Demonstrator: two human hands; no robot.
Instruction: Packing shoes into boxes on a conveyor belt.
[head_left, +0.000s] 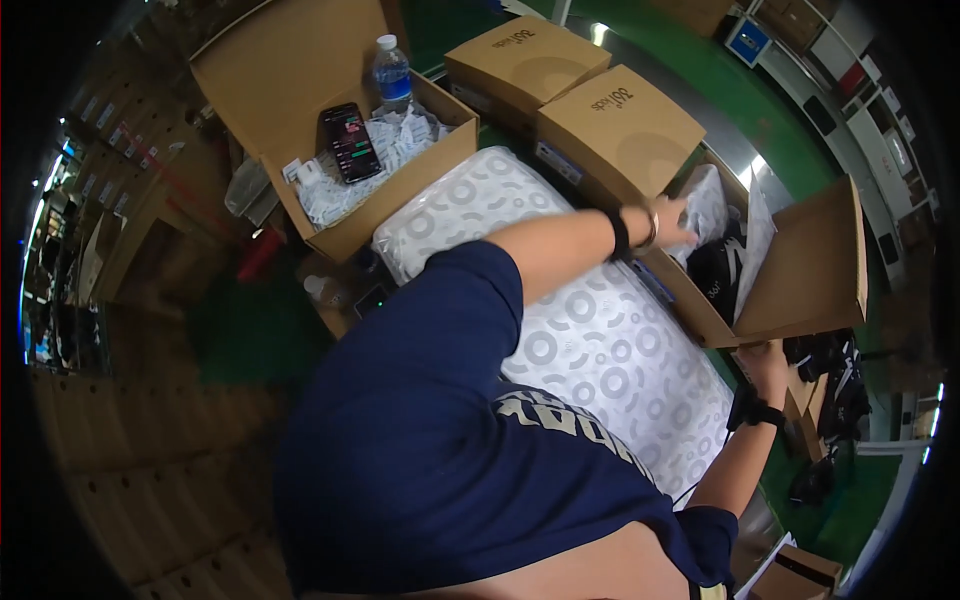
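My left hand (674, 226) reaches over the near side of an open shoebox (700, 314), fingers apart beside crumpled white tissue paper (707, 203). In that box lies a black shoe (712, 272) with white markings, partly covered by paper. The box's brown lid (815, 270) is tipped back to the right. At the box's right end, my right hand (765, 366) is closed on the cardboard near the lid's lower corner, some fingers hidden. Each wrist wears a black band.
Two shut shoeboxes (620, 125) stand beyond a patterned white wrapped stack (590, 345). At left, an open carton (390, 215) holds small white packets, a phone (350, 143) and a water bottle (392, 75). More black shoes (845, 385) lie at right.
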